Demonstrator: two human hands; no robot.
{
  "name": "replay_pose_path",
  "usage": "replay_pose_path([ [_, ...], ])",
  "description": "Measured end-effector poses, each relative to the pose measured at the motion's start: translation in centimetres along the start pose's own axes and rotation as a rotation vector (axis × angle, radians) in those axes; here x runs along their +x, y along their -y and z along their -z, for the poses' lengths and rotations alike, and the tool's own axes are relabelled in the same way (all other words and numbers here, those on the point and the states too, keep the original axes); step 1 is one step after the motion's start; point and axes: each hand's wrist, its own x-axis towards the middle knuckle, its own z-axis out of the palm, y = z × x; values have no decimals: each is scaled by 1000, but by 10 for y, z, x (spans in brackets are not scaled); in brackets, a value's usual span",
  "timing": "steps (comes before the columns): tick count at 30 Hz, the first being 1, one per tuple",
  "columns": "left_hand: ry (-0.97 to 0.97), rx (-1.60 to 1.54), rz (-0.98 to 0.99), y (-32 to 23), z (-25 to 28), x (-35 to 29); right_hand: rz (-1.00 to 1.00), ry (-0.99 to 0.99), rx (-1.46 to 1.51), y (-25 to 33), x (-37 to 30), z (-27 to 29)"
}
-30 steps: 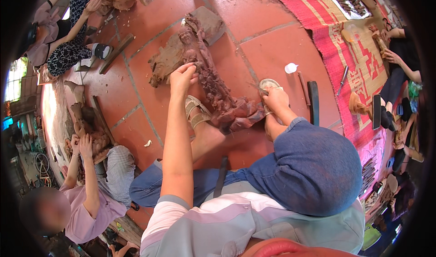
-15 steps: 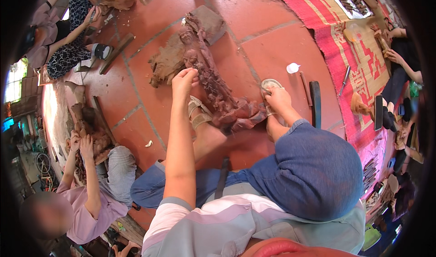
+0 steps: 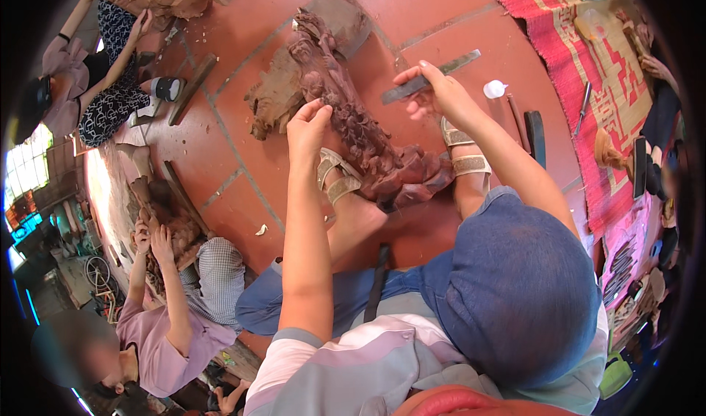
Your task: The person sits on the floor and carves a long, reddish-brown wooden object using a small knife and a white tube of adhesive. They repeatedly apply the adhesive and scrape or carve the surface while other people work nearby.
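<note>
A dark red-brown carved wooden statue [image 3: 353,122] lies on the tiled floor between my feet. Its head end points away and its broad base is near me. My left hand [image 3: 306,130] is closed in a pinch at the statue's left side, against or just above the carving; what its fingers hold, if anything, is too small to make out. To the right of the statue, my right hand [image 3: 443,96] is raised. It grips a long, flat dark grey strip [image 3: 412,88] that sticks out on both sides of the fingers.
Rough wood pieces [image 3: 276,96] lie beside and beyond the statue. At right are a small white bottle [image 3: 495,89], a brown stick [image 3: 517,118], a dark flat bar [image 3: 535,138] and a red patterned mat [image 3: 555,70]. Co-workers sit at left, one in a mauve shirt [image 3: 173,342].
My right hand has risen from beside my right foot, bringing the flat strip into plain sight. My left hand stays pinched by the statue. The whole view has shifted slightly.
</note>
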Motion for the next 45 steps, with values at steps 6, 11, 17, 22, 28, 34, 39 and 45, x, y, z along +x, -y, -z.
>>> replay_pose_path([
  [6, -86, -10, -32, 4, -6, -4, 130, 3, 153, -20, 9, -16],
  [11, -122, -228, 117, 2, -11, -7, 233, -24, 80, -17, 16, -15],
  [17, -158, -224, 130, 9, -8, -5, 229, 76, -87, -8, 35, -32],
  [22, -189, -227, 110, 9, -15, -9, 314, 64, -90, -10, 44, -41],
  [28, -169, -182, 90, 10, -9, -8, 307, 82, -171, -11, 47, -42],
  [34, -147, -69, 60, 6, -10, -6, 328, 79, -317, -16, 55, -44],
  [39, -108, -48, 75, 4, -6, -5, 384, 45, -370, -18, 54, -48],
  [45, -74, 15, 81, -1, -4, -3, 386, 38, -337, -22, 52, -50],
])
